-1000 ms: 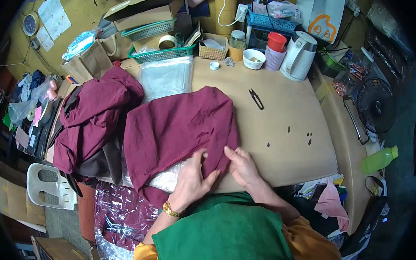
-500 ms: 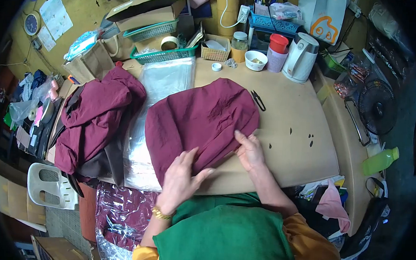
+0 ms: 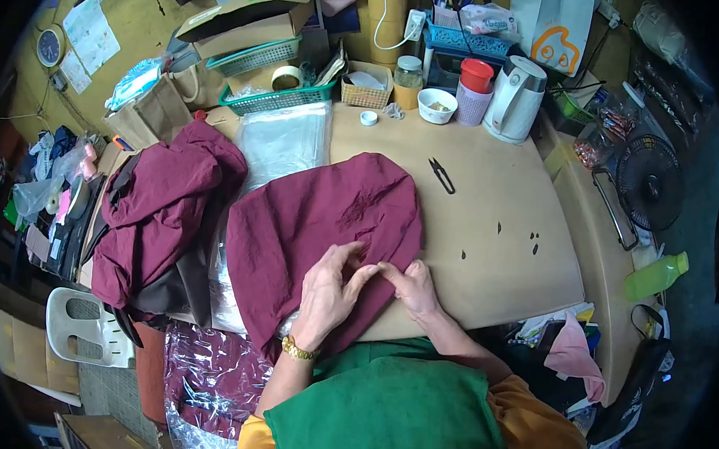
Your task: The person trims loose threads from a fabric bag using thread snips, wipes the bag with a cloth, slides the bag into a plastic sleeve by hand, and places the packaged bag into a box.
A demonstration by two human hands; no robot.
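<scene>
A maroon garment (image 3: 320, 206) lies in front of me on the table, partly over a stack of clear plastic bags (image 3: 285, 135). My left hand (image 3: 329, 292) rests on its lower part, thumb and fingers curved with a gap between them. Close to its right, my right hand (image 3: 411, 288) pinches at the garment's lower right part, the thumb tip near my left thumb. What lies between its fingertips is too small to make out. Black thread snips (image 3: 441, 176) lie to the right of the garment.
Another maroon garment (image 3: 161, 206) is heaped at the left. Along the back stand green baskets (image 3: 281, 98), a jar (image 3: 408, 72), a white bowl (image 3: 437, 105), a lidded cup (image 3: 473, 96) and a kettle (image 3: 515, 98). Small dark pieces (image 3: 535, 249) lie at the right.
The garment moved right and away, then back left and nearer. My hands have come closer together, my left hand shifting right and up over the cloth.
</scene>
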